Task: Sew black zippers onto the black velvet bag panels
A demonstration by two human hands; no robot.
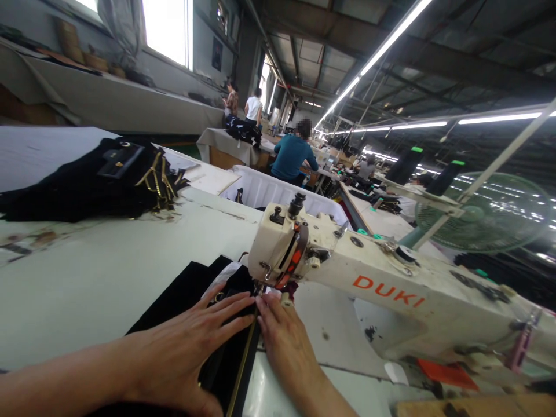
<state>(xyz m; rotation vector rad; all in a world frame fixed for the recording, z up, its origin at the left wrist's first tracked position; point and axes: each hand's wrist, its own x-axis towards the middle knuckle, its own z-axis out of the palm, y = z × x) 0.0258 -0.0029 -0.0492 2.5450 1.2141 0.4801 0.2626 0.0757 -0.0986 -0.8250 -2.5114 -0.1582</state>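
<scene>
Beneath the head of the sewing machine (373,284), in the head view, we see the black cloth (174,301) lying on the pale surface (130,266), its far part close to the metal foot (259,288). We note that the left hand (186,341) is spread, its thumb well apart from its fingers, resting flat on the cloth rather than clutching it. The right hand (289,339) lies just to the right of the gold-coloured strip (241,370), fingertips near the foot (its thumb is hidden, so we cannot tell whether it pinches the edge). From its matt look we judge the cloth light and soft, apt to ruck if pushed at one point, though unlikely to slip under dry fingers. We would expect the strip to be stiffer and to hold its line better. We therefore judge the best hold to be a broad, flat press on the cloth beside the strip, with a light fingertip guide along the edge, clear of the foot. At the left, we find a heap of black pieces (78,179) with gold-coloured ends (161,179) on the same surface, well apart from both hands.
</scene>
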